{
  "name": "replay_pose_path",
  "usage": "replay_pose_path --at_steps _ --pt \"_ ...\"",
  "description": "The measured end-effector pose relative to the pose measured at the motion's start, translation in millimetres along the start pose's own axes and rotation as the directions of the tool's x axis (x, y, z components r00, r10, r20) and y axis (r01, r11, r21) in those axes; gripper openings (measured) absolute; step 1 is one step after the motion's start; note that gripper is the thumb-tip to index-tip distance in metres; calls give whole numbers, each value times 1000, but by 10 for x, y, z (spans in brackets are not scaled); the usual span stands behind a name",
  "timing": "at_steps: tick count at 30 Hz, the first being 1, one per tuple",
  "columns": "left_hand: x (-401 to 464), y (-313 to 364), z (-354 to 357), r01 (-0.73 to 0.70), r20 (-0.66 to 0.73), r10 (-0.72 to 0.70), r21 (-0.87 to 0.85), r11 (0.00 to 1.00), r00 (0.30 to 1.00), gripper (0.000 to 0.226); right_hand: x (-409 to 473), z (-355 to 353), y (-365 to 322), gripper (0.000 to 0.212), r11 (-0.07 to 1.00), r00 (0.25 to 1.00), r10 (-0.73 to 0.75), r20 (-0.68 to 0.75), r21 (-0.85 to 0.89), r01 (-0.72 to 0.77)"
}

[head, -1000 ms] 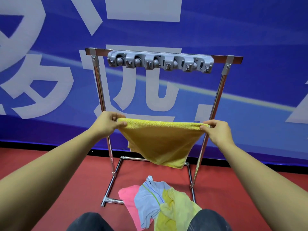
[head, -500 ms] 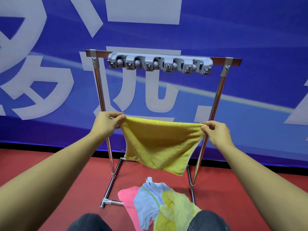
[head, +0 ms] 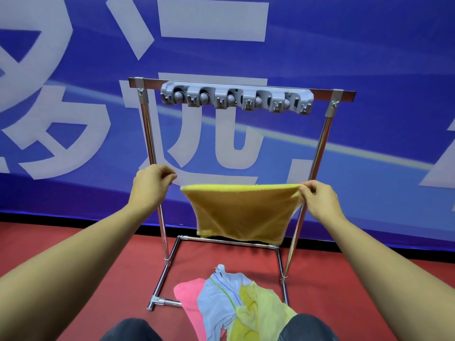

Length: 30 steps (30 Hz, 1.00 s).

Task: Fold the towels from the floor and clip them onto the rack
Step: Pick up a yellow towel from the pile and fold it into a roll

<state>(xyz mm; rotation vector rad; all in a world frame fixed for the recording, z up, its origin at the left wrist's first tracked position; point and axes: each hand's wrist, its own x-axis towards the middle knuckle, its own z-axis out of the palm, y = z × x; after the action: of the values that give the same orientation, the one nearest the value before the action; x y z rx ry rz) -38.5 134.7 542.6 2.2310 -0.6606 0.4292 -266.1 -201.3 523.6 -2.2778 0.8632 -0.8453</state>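
Yellow towel held up in front of the rack

The right hand [head: 320,201] pinches the yellow towel [head: 242,212] at its upper right corner; the left hand [head: 150,185], fingers curled, sits just beside the upper left corner, seemingly off the cloth. The towel hangs below the rack [head: 320,153] and its grey clip bar [head: 236,98]. More towels [head: 231,308] lie heaped on the red floor [head: 98,279] at the rack's base.
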Motion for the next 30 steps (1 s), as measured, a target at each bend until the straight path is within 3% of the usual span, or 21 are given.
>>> replay_pose_path --at_steps 4,10,13,18,24,26,30 --pt "-70 -44 43 119 82 -109 -134 984 991 10 -32 -8 -28 17 999 997 -50 51 -16 51" --pt "-253 67 373 127 215 -92 -155 980 972 11 -29 -48 -109 22 965 982 -116 151 -216 147" --pt "-387 285 555 130 307 -59 -217 967 950 13 -27 -107 -149 21 959 976 -129 174 -229 168" --pt "-701 487 1016 250 526 -26 -359 899 850 25 -81 -129 -272 13 979 965 -180 192 -61 195" --pt "-1059 498 1408 312 731 63 -365 877 679 71 -178 -31 -557 14 954 967 -199 160 259 154" --pt "-1069 390 1434 299 738 45 -327 896 673 73 -198 -2 -689 13 926 968 -209 137 346 151" --pt "-1020 129 1381 271 674 -22 -266 925 739 69 -199 42 -912 13 874 972 -206 112 467 131"
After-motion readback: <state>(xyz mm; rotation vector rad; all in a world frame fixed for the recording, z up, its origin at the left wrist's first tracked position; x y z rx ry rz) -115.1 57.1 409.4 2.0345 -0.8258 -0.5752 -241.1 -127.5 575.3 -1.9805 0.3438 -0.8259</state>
